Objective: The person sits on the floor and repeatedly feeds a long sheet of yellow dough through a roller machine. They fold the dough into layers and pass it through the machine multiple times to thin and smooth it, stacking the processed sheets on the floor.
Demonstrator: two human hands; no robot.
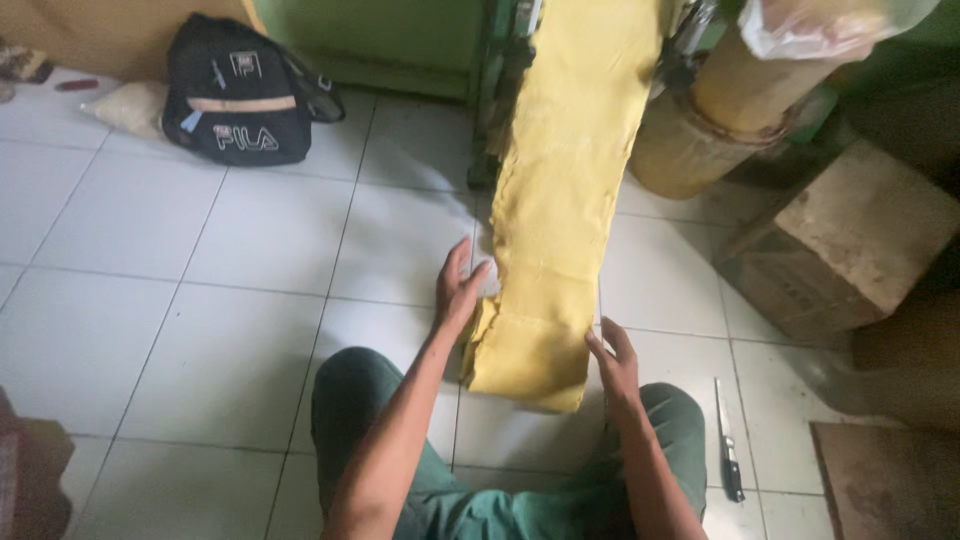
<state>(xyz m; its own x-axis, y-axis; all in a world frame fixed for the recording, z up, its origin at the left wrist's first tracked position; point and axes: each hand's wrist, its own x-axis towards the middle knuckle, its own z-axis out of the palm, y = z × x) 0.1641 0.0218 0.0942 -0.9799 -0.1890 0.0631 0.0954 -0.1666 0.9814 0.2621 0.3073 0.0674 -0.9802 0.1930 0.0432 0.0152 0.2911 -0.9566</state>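
Note:
A long yellow sheet of dough [560,200] hangs down from a green machine [500,60] at the top and folds over itself near my knees. My left hand [458,290] rests flat against the sheet's left edge, fingers spread. My right hand [612,350] touches the lower right edge of the folded part with its fingertips. I cannot tell whether either hand pinches the sheet. My knees in green trousers [360,390] show at the bottom.
A knife [728,440] lies on the white tiled floor right of my right knee. A black backpack [240,90] sits at the back left. At the right stand a wooden block [850,240] and a yellowish cylinder [720,110].

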